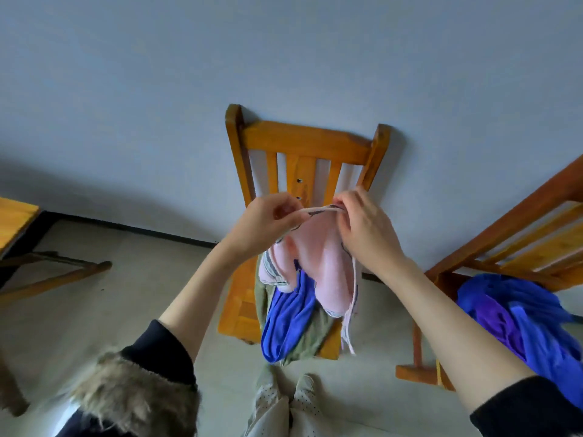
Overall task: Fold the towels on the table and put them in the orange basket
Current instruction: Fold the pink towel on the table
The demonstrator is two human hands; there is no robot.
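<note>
The person holds a pink towel (318,266) in the air above a wooden chair (303,146). The left hand (268,222) and right hand (366,228) each pinch its top edge, close together. It hangs bunched over 2 other cloths, a blue cloth (287,320) and an olive one; a loose pinch could drop it among them. No orange basket is visible.

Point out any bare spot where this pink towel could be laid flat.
Bare wood shows only on the left strip of the middle chair's seat, beside the blue and olive cloths, which crowd the rest. The right chair carries another blue heap. The left table corner looks bare. Both hands hold the pink towel up.
</note>
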